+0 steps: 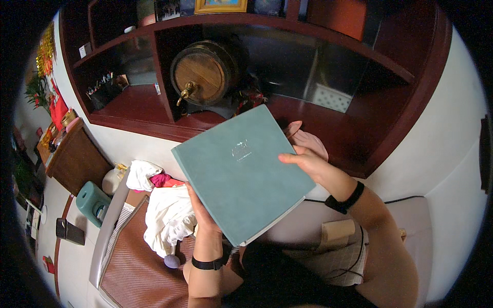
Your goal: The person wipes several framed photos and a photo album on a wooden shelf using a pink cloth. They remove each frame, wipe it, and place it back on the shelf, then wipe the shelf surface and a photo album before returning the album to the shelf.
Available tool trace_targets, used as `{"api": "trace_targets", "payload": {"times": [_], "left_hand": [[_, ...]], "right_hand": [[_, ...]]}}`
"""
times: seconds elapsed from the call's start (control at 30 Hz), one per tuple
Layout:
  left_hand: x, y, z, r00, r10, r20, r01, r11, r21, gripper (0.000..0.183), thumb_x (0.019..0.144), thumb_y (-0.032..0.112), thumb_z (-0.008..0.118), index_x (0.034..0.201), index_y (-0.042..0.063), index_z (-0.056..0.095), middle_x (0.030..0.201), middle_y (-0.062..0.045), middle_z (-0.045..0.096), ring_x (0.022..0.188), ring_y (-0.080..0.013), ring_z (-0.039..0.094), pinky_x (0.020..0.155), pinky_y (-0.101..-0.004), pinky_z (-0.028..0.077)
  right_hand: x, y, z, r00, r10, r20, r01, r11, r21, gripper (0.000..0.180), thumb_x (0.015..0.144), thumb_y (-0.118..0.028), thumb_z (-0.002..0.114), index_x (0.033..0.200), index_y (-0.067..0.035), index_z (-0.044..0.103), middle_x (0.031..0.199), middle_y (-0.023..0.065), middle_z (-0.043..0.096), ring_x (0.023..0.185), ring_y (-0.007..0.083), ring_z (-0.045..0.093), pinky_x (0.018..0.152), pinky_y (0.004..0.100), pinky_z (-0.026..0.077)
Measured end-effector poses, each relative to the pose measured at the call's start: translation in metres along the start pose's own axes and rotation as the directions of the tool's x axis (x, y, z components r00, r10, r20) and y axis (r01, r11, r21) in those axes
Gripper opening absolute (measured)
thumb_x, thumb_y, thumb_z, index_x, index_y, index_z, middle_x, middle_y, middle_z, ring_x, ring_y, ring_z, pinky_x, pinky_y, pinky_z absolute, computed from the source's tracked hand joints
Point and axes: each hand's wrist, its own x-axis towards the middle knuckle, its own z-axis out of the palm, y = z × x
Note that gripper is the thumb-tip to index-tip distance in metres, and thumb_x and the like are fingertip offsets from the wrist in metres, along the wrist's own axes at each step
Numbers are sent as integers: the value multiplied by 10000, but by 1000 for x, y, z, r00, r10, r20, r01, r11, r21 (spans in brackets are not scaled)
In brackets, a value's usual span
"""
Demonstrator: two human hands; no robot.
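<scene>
A large teal hardcover album (246, 181) is held up before me, tilted, with its cover facing me and small silvery writing stamped on it. My left hand (204, 215) grips its lower left spine side, the fingers hidden beneath. On the right edge lies the thumb of my right hand (306, 163), its other fingers out of sight behind the cover. Pale page edges (273, 221) show along the bottom. Just beyond my right hand, a pink cloth item (308, 140) rests on the dark red wooden shelf (339, 134).
A wooden barrel with a brass tap (202, 73) stands in the shelf unit, left of a white perforated box (332, 98). Below are white clothes (169, 211) on a brown woven mat (142, 265). A teal stool (92, 202) and a dark bin (70, 231) stand on the floor at left.
</scene>
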Motion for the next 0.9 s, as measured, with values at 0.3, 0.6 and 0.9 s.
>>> {"api": "trace_targets", "payload": {"times": [0.3, 0.6, 0.9], "left_hand": [[-1, 8, 2, 998, -54, -35, 59, 985, 159, 562, 785, 296, 697, 1250, 28, 533, 1104, -149, 616, 1007, -299, 593, 877, -413, 497], [-3, 35, -11, 970, -3, -242, 17, 998, 56, 472, 745, 198, 634, 1174, 13, 563, 1031, -135, 621, 906, -291, 620, 802, -414, 535], [7, 28, -14, 973, -19, -230, 30, 998, 48, 432, 760, 188, 613, 1150, 9, 561, 1051, -133, 604, 927, -278, 604, 820, -396, 517]], "right_hand": [[16, -11, 4, 984, -130, -121, 91, 955, -283, 481, 940, -269, 634, 1355, -52, 524, 1244, 95, 608, 1112, 191, 589, 914, 341, 493], [11, 1, -74, 790, -609, 78, 228, 172, -959, 309, 820, -203, 663, 1123, -159, 703, 1216, 86, 623, 1161, 310, 541, 974, 424, 446], [130, -81, -152, 651, -635, -415, 342, 734, -587, 196, 964, -81, 542, 1107, -26, 664, 1136, 102, 692, 1003, 161, 645, 872, 302, 507]]}}
